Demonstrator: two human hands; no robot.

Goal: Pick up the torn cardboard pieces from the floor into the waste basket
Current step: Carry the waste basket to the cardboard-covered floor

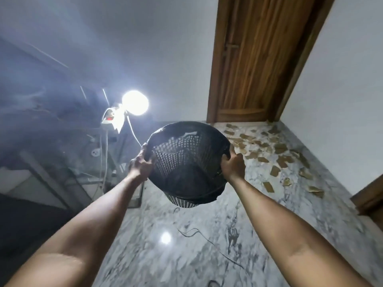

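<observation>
A black mesh waste basket lined with a dark bag hangs in the air at the centre of the view, tilted with its mouth towards me. My left hand grips its left rim and my right hand grips its right rim. Several torn brown cardboard pieces lie scattered on the marble floor to the right, between the basket and the wall, up to the wooden door.
A closed wooden door stands at the back right, with white wall on both sides. A bright lamp glares at the left above a glass-topped stand with cables. A thin dark cord trails across the marble floor.
</observation>
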